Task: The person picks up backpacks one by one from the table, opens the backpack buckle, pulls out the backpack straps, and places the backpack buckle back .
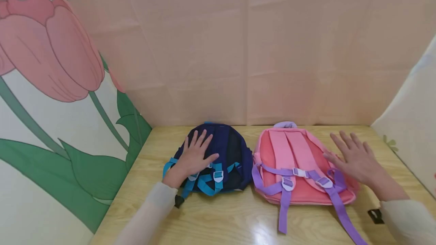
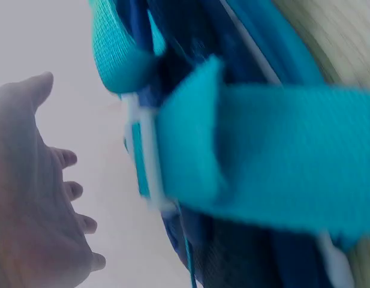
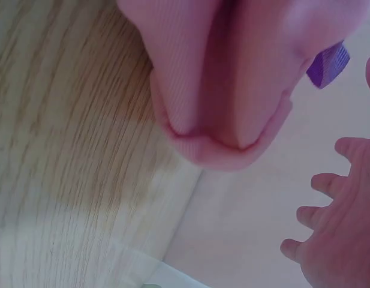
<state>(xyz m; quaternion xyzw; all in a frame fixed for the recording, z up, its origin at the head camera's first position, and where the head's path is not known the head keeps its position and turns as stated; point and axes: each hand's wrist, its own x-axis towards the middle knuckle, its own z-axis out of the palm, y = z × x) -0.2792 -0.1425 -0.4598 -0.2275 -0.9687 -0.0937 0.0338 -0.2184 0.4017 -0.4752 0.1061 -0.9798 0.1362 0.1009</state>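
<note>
Two small backpacks lie side by side on the table, straps facing up. The navy backpack (image 1: pixel 235 154) has turquoise straps (image 2: pixel 280 156) with white buckles. My left hand (image 1: pixel 194 156) is spread above it; the left wrist view shows a gap between the hand and the bag. The pink backpack (image 1: pixel 296 192) has purple straps (image 1: pixel 285 211) and a white chest clip (image 1: pixel 299 172). Over its right edge hovers my right hand (image 1: pixel 357 158), fingers spread, apart from the bag in the right wrist view. Neither hand holds anything.
The wooden table (image 1: pixel 245 222) meets a pinkish-beige wall covering (image 1: pixel 245 48) at the back. A tulip-printed panel (image 1: pixel 44 48) stands at the left, a pale panel (image 1: pixel 415 124) at the right. Black strap pieces (image 1: pixel 376 216) lie near both wrists.
</note>
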